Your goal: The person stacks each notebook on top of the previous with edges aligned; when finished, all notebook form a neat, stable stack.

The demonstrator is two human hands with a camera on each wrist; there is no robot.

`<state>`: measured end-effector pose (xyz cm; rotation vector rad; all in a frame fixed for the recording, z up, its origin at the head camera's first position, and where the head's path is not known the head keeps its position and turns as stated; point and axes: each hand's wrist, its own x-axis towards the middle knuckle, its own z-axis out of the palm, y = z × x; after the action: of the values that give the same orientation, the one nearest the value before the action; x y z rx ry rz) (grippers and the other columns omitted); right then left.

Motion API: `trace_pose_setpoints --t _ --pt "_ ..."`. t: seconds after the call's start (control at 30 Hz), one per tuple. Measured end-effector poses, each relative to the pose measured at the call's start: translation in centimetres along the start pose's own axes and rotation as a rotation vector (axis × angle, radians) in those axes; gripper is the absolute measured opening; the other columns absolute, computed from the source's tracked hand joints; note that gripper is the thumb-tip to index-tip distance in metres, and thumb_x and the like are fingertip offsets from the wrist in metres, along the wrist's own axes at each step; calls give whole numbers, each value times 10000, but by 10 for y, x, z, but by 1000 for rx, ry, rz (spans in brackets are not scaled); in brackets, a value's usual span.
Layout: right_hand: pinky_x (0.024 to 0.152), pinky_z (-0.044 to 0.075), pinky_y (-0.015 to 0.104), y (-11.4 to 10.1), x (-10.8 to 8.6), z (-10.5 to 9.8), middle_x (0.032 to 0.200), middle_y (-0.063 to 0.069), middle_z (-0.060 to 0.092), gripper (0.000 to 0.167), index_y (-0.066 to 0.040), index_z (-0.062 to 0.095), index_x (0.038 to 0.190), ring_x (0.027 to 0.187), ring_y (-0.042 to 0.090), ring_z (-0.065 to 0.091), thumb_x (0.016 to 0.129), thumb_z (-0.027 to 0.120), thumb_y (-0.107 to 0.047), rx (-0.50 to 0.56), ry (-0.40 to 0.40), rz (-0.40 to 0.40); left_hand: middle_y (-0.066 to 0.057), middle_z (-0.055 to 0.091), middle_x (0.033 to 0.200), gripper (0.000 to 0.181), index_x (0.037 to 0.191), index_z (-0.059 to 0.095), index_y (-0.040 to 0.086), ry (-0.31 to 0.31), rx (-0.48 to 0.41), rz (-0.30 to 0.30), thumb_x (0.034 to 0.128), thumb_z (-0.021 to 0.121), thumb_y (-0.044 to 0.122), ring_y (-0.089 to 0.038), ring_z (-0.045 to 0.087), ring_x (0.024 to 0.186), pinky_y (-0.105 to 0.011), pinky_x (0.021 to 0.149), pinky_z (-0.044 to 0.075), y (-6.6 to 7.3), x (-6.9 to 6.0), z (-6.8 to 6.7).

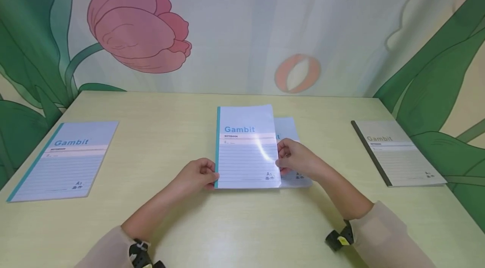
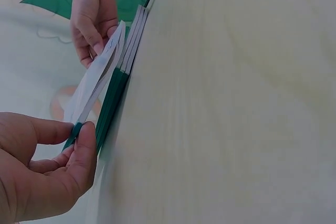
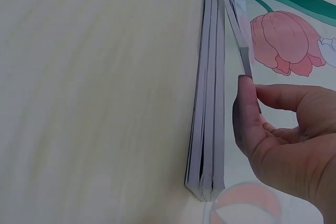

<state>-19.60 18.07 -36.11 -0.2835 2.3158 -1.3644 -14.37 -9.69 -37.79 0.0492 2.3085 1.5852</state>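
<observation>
A Gambit notebook with a teal spine (image 1: 248, 163) is raised above the table, cover facing up. My left hand (image 1: 198, 174) pinches its spine near the lower left corner; in the left wrist view, thumb and fingers (image 2: 85, 142) close on the teal strip. My right hand (image 1: 297, 157) pinches the opposite edge between thumb and fingers, as the right wrist view shows too. Beneath it lies a stack of similar notebooks (image 1: 291, 127), mostly hidden in the head view and offset to the right. Their page edges (image 3: 209, 98) show side-on in the right wrist view.
Another teal-spined notebook (image 1: 81, 167) lies at the table's left side. A notebook with a dark spine (image 1: 398, 154) lies near the right edge. A curtain with printed flowers (image 1: 235, 28) hangs behind the pale wooden table (image 1: 242, 226).
</observation>
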Motion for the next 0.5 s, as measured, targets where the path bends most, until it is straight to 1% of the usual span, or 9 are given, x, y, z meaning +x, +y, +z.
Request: trace_pose_setpoints --t 0.23,0.5 --pt "662 541 333 1 -4 -3 871 130 475 230 68 429 1049 698 214 559 849 542 82 -11 14 10 -97 550 789 125 974 520 -51 1 10 -9 883 571 18 -185 589 666 -307 687 536 1 5 5" --pt "661 540 318 3 -6 -14 875 128 456 244 83 415 1070 711 207 548 857 532 58 -10 45 23 -105 563 797 130 982 538 -54 16 16 -12 879 579 14 -185 573 679 -294 681 533 12 15 15"
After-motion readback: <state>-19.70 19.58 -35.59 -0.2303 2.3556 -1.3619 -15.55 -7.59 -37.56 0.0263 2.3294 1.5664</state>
